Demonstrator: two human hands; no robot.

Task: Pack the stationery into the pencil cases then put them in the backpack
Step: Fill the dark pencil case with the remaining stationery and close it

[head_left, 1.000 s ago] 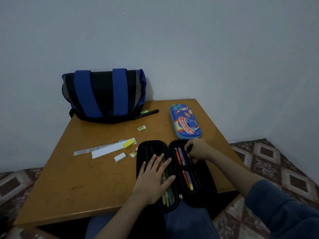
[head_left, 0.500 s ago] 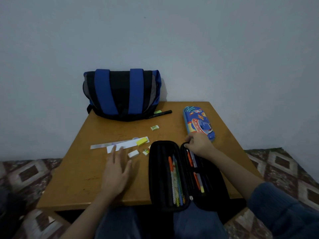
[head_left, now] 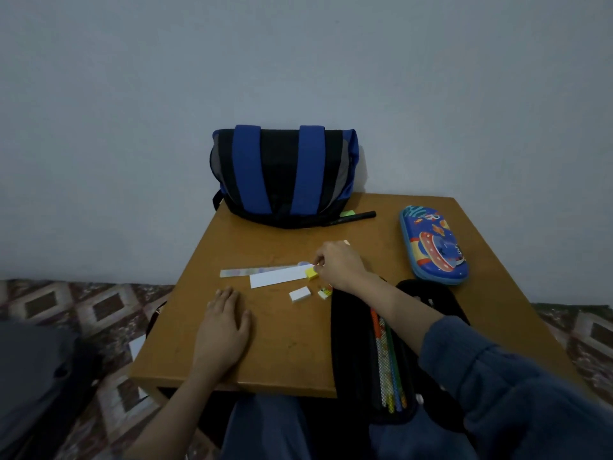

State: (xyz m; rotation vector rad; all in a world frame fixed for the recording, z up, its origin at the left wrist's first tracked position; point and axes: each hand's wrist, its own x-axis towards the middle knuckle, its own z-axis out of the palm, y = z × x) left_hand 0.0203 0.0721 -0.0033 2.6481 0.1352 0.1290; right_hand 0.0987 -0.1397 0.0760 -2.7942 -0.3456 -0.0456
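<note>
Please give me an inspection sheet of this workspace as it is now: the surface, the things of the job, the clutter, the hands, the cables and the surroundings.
Surface: wooden table.
Job's things: black pencil case lies open at the near edge, pens inside; blue pencil case closed, on the right; backpack at the back; ruler, white strip, yellow block, white eraser and black marker lie loose.
Clutter: nothing seen.
Hands: left hand rests flat on the table; right hand has its fingertips curled on the yellow block.
Cables: nothing seen.
Surroundings: plain wall, patterned floor.
</note>
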